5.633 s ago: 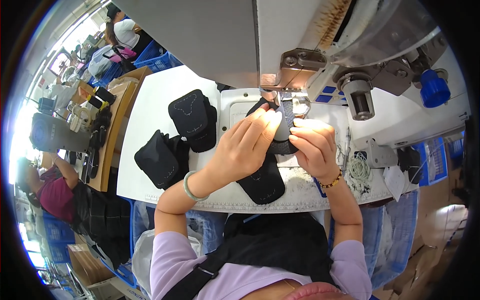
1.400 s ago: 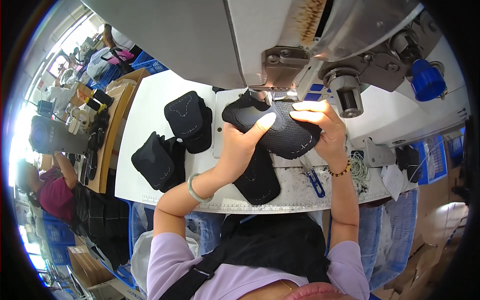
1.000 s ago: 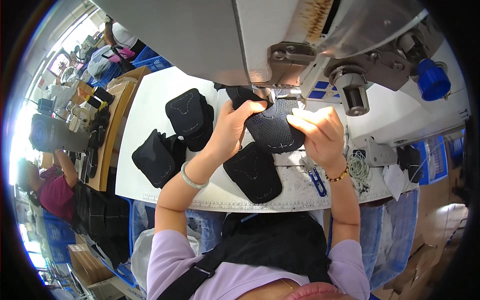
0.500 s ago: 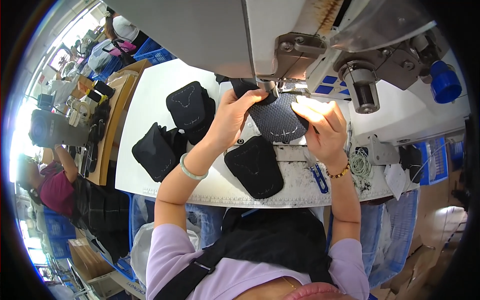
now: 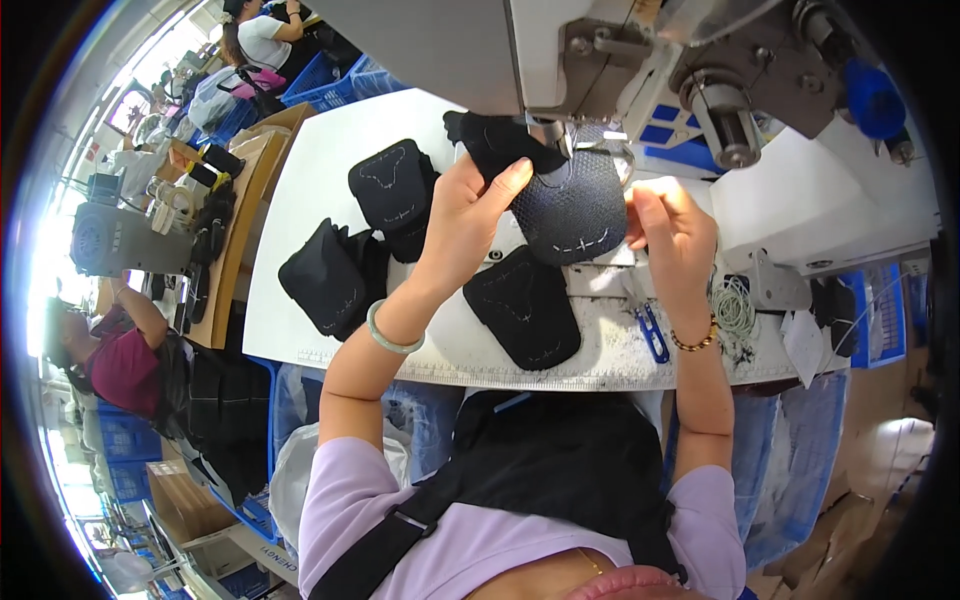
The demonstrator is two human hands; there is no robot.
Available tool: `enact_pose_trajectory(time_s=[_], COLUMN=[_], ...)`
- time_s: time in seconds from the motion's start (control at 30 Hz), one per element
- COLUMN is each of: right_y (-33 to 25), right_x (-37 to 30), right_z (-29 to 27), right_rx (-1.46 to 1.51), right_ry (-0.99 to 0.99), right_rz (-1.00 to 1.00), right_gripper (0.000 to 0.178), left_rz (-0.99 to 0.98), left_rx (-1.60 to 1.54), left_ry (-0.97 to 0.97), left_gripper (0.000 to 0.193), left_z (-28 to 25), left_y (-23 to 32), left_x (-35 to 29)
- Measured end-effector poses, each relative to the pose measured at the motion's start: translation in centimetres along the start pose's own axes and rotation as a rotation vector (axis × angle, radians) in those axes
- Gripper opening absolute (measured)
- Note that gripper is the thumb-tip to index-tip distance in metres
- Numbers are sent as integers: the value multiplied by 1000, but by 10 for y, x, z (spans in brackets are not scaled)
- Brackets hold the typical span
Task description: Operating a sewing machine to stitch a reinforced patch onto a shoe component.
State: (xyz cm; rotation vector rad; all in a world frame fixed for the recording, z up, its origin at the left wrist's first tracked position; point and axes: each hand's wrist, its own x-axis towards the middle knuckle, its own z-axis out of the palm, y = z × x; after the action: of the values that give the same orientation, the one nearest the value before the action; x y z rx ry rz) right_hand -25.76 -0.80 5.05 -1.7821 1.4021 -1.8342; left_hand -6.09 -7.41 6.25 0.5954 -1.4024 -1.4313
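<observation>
Both hands on one dark mesh fabric piece (image 5: 572, 205) under sewing machine head (image 5: 560, 45). Left hand (image 5: 470, 215) pinches its left edge, thumb on top; right hand (image 5: 672, 228) presses right edge, fingers flat, not clenched. Another black piece (image 5: 524, 308) lies just below grip, scissors (image 5: 652, 335) nr right wrist.

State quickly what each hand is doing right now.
Left hand: closed on the dark mesh fabric piece.
Right hand: fingers resting on that piece's edge; grip cannot be told.

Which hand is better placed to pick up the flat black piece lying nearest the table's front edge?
Probably the left hand: the flat black piece lies just below its wrist, while the right hand steadies the mesh piece farther away.
</observation>
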Motion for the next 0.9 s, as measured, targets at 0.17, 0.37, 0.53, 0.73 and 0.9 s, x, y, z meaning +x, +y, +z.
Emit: enact_pose_trajectory(time_s=[0.17,0.37,0.53,0.73,0.9], right_y=[-17,-8,-10,-14,-8], right_x=[-21,-48,-56,-58,-53], right_z=[13,22,24,24,15], right_rx=[567,651,671,666,443], right_ry=[-330,-402,-425,-487,-557], right_rz=[571,640,660,689,706], right_gripper=[19,17,15,16,15], left_rz=[10,5,-193,-296,-260], left_rx=[126,212,119,-10,198], left_ry=[-70,-39,24,84,281], left_gripper=[25,25,30,30,18], left_z=[-4,-10,-19,-28,-32], left_y=[6,4,2,-3,18], left_x=[-33,-58,-69,-78,-92])
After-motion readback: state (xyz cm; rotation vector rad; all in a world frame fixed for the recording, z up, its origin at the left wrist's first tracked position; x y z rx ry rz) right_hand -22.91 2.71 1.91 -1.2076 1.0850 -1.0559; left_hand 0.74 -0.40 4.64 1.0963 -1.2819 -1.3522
